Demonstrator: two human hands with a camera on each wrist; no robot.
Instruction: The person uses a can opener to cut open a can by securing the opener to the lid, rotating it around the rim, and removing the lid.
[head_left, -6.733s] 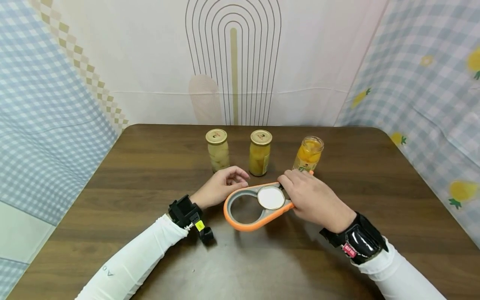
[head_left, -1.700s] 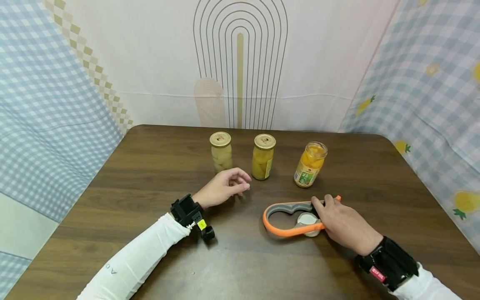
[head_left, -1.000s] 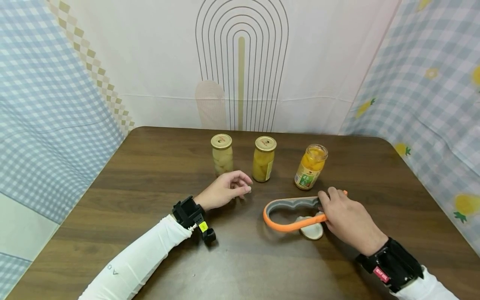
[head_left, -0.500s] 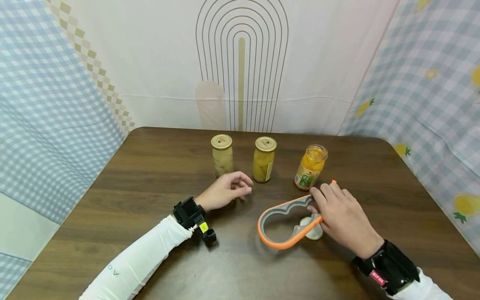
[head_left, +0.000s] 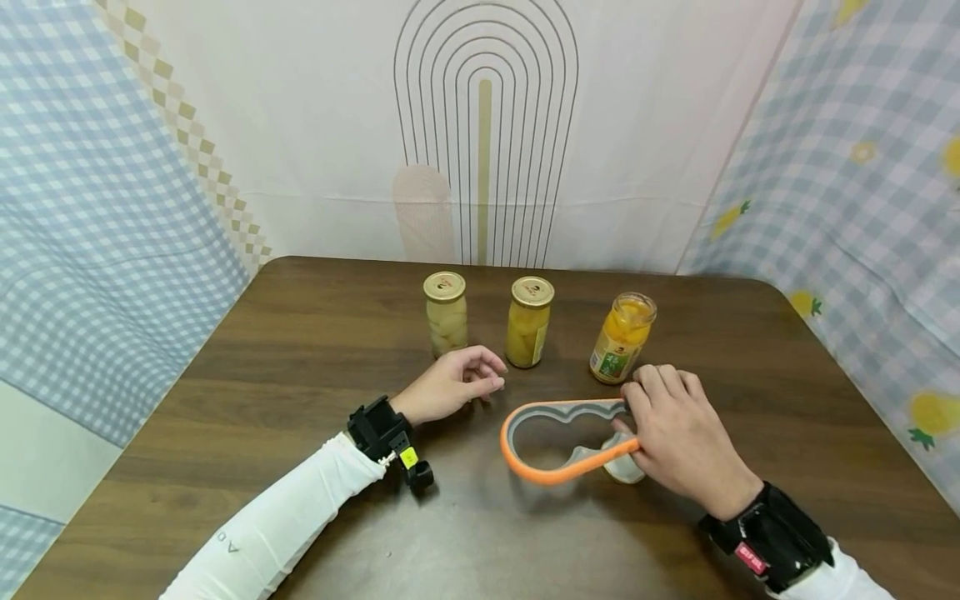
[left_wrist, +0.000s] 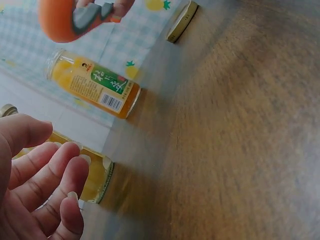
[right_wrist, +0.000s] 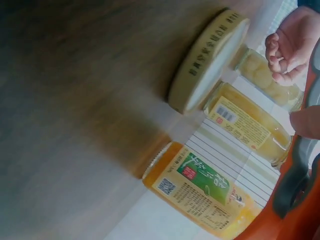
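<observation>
I log: right hand (head_left: 678, 442) gripping orange-grey jar opener (head_left: 566, 473), lid (head_left: 624, 471) partly hidden; left hand (head_left: 453, 386) loosely curled, masking base of pale-fruit jar (head_left: 447, 321).

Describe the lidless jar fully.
The lidless jar looks like clear glass, holding yellow-orange pieces. Its pale-yellow label carries a green panel and a barcode. It stands upright on the brown table, right of the lidded middle jar; apart from the table, nothing seems to touch it.

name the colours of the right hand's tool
The tool is orange outside, grey inside; best in head view.
</observation>
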